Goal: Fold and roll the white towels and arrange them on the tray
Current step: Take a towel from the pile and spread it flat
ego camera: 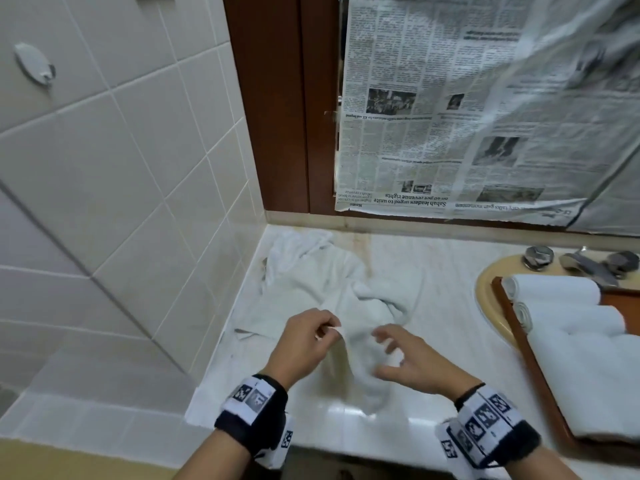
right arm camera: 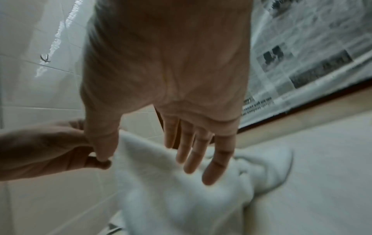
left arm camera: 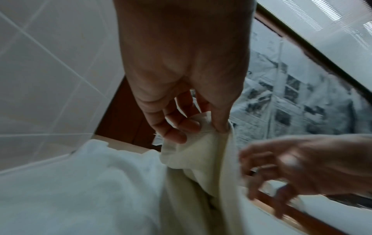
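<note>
So the left hand (ego camera: 304,344) has a corner of the towel (ego camera: 346,296) pinched between thumb and fingers (left arm camera: 177,125), lifting it off the tabletop (ego camera: 443,271) while the rest lies crumpled near the tiled wall. The right hand (ego camera: 412,358) hovers just beside it, fingers (right arm camera: 193,152) spread apart, holding nothing. Looks like the straightening-out step before folding. Next it probably needs the right hand to catch another corner and pull the cloth flat. Three rolled towels (ego camera: 568,317) already sit on the tray (ego camera: 540,372) over by the sink.
</note>
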A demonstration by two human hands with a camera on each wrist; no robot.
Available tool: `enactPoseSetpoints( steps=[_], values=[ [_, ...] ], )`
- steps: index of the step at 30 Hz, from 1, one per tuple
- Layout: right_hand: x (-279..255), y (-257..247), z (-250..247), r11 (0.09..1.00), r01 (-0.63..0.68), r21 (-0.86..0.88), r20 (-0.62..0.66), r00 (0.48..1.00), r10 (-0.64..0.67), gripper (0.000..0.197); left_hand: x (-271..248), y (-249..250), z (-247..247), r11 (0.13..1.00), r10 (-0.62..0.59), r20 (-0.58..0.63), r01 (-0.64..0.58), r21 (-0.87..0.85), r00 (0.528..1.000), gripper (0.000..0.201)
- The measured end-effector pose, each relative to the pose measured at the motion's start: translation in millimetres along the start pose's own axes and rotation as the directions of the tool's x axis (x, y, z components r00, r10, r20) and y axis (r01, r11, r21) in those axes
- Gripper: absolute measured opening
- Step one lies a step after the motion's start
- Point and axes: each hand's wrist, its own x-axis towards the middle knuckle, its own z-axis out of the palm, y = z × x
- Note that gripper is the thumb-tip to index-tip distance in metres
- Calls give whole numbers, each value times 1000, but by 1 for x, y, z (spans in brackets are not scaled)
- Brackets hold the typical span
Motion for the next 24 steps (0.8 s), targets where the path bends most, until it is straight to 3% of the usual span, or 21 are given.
enactPoseSetpoints(
  steps=[2, 4, 5, 11, 14, 16, 19, 22, 24],
  values=[
    [-8, -15, 26, 994, 85, 75, -116, 990, -76, 49, -12, 14, 13, 999, 39, 51, -39, 11, 998, 4],
    [-15, -24, 42, 981, 171, 89, -226, 963, -147, 10, -22, 21, 19, 999, 51, 57, -52, 12, 997, 5],
    [-19, -27, 43, 976, 195, 95, -272, 948, -163, 5, -25, 20, 19, 999, 46, 40, -47, 21, 998, 6],
    [-67, -25, 21, 970, 178, 166, -327, 938, -116, 15, -32, 1, 14, 990, 4, -6, -4, 142, 1000, 11],
    [-79, -10, 9, 987, 97, 127, -354, 934, -46, 13, -28, 15, 20, 1000, -22, 2, 22, -13, 1000, 3],
    [-80, 1, 4, 996, 32, 87, -361, 933, 1, 9, -24, 32, 28, 996, -34, 60, 38, -80, 998, 13],
    [-75, 4, 4, 997, 67, 50, -338, 940, -46, 39, -18, 55, 43, 997, 19, 121, -11, -71, 992, 11],
    [-70, -1, 1, 985, 152, 83, -383, 917, -109, 15, -9, 69, 53, 994, 56, 142, -41, -102, 988, 7],
    [-68, 4, -4, 980, 178, 94, -426, 896, -122, 15, -5, 72, 56, 994, 67, 145, -53, -99, 987, 5]
  ],
)
